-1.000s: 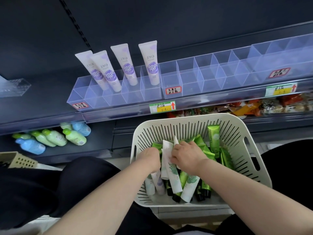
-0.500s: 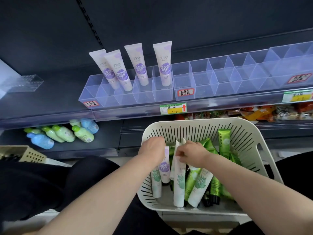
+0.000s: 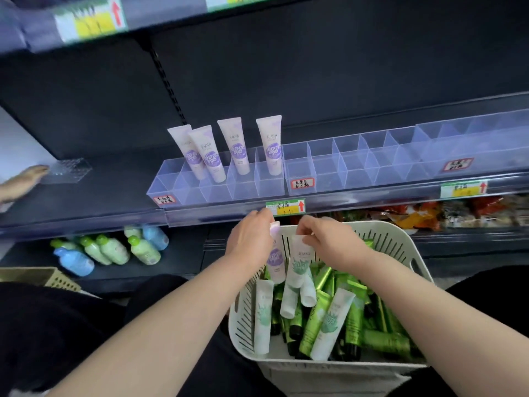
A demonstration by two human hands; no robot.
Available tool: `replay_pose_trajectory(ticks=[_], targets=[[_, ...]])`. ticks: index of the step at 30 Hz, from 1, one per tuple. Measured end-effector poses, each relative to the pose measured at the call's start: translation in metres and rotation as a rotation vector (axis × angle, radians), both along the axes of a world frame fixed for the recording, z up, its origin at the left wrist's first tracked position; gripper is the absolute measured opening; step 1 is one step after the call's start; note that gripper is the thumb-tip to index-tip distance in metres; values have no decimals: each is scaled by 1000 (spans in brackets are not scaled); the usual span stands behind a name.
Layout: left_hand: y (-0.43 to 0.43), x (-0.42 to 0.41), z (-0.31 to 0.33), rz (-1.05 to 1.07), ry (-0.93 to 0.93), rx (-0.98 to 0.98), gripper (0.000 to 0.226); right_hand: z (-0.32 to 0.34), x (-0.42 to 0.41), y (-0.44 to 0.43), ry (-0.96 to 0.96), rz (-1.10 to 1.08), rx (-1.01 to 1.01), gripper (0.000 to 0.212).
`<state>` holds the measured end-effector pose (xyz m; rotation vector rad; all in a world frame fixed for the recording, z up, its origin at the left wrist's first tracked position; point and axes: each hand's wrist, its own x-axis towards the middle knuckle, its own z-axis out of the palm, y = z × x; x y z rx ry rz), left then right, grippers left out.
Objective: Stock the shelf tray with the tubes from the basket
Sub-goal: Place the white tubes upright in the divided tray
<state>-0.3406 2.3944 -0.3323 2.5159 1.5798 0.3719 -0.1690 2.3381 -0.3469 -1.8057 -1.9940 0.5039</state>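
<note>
Tubes [image 3: 332, 322]: green and white ones piled loose in the basket [image 3: 383, 229], lower centre-right of frame, most lying at angles.
Left grip [image 3: 252, 239]: fingers curled round the crimped end of a purple-label tube [image 3: 276, 262]; the tube hangs cap-down over the basket's far-left rim.
Right grip [image 3: 329, 242]: fingertips pinch the top edge of a white leaf-print tube [image 3: 299, 267], which hangs cap-down with its lower end among the pile. Can't tell if a second tube is caught with it.
Grip spacing: the two are just beside each other at the basket's far rim, below the yellow price tag [image 3: 284, 206].
Shelf tray [image 3: 217, 193]: clear, divided, centre-left of frame on the dark shelf. Four purple-label stocked tubes [image 3: 269, 144] stand upright in its rear compartments.
Second tray [image 3: 343, 173]: clear, touching the first one's right end.
Lower shelf: green and blue bottles [image 3: 114, 250] lying down, lower left.
Far left edge: another person's hand [image 3: 23, 179] touching a small clear holder [image 3: 68, 170].
</note>
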Motion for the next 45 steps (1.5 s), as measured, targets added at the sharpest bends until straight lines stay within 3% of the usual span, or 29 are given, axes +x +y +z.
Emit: replay_pose_trajectory(ticks=[5,12,16,21,29,38,42,45], targets=[[14,-16,43,101,-151,90,11,47,-7,12,-55,-73,232,11],[39,-66,99,297,-307,138,18,104,-38,51,-74,-169,455,14],[59,-111,120,444,-509,154,20,122,-70,83,-23,-205,467,15],[86,-147,126,637,-612,254,22,128,-105,119,75,-227,496,13],[153,-164,136,659,-580,394,23,130,-132,166,-24,-155,515,13],[219,-150,110,442,-208,247,30,127,-132,189,-38,-96,554,12],[230,-151,98,418,-234,186,23,129,-135,195,-34,-47,546,13],[231,-155,96,398,-333,188,35,130,-138,199,-38,-41,550,14]])
